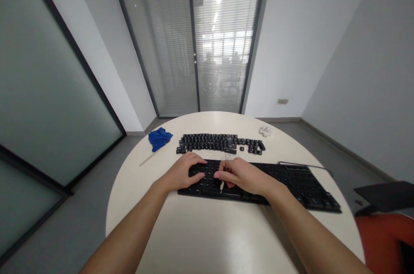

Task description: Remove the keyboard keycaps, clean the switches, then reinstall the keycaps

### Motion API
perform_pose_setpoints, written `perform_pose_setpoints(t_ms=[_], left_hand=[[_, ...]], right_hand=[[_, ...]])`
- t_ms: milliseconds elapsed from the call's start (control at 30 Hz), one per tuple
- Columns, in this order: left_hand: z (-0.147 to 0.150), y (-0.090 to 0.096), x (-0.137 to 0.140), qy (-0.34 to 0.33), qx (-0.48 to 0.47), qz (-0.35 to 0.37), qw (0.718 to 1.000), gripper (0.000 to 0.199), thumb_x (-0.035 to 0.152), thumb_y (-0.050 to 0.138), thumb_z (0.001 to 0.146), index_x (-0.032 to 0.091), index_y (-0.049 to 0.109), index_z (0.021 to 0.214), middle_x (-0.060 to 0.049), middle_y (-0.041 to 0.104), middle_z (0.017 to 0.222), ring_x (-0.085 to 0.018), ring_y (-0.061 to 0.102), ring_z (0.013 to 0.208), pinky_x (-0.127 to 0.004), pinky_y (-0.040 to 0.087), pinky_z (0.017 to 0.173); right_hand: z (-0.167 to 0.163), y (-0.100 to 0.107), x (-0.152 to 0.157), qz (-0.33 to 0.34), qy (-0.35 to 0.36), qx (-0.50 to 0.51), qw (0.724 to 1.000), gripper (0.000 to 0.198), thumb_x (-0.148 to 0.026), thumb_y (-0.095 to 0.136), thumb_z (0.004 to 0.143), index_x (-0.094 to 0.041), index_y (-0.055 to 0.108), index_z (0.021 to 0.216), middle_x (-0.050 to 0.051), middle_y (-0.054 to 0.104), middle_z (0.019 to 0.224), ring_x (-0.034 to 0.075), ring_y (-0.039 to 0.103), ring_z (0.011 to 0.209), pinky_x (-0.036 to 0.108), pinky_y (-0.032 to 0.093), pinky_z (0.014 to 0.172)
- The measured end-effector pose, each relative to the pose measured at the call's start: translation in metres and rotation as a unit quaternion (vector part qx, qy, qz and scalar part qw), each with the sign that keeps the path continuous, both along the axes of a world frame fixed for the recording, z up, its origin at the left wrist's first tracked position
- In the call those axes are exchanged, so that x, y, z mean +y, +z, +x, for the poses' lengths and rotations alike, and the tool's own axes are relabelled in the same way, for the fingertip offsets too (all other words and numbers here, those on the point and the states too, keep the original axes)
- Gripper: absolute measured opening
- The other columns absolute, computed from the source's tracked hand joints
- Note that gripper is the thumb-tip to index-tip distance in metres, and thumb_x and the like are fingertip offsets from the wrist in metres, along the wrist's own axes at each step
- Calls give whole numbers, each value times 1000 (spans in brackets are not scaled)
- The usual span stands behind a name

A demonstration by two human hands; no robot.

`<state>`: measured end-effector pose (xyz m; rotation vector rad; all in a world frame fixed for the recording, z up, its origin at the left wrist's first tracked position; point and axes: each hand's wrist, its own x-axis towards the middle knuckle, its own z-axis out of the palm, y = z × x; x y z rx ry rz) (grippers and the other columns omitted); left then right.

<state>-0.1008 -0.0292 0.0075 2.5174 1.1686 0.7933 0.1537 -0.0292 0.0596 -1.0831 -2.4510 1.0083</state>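
I saw the L hand [185, 171], fingers curved apart, on the long black plastic kbd [291, 179] on the tbl [181, 231]; weak pressure could've let it skid. Loose black square keycaps [207, 141] lay beyond, prob. one bump from scattering. R hand [241, 175] pinched a small pale-tipped tool [221, 186] over the kbd; slipping might've scratched it.
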Motion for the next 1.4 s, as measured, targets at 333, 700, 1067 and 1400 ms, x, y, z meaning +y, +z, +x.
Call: perform_pose_setpoints(t_ms=[333,700,1067,1400], left_hand=[[9,-1,-6,-39,41,-18,998,47,37,69,86,29,60,132,-9,51,147,-30,48,133,-50,36,113],[9,-3,-7,-40,61,-17,997,61,43,74,81,29,55,137,-11,47,148,-33,44,135,-53,32,114],[11,-3,-7,-31,81,-23,996,71,54,78,75,28,56,137,-12,47,147,-34,45,131,-53,33,113],[11,-3,-8,-38,79,-13,996,65,50,74,80,28,54,138,-13,47,148,-34,44,135,-55,29,115]], right_hand=[[-4,7,-10,46,67,-42,996,44,-54,53,95,-18,71,77,1,68,62,13,56,55,24,35,57],[-5,4,-12,55,74,-49,995,43,-46,51,96,-17,73,73,2,67,59,12,54,51,24,34,55],[5,-19,12,-84,4,48,995,52,-61,49,92,-14,68,77,-2,57,52,10,47,47,22,35,50],[6,5,-5,36,63,-50,996,41,-56,64,86,-17,76,84,0,64,60,12,51,53,23,33,51]])
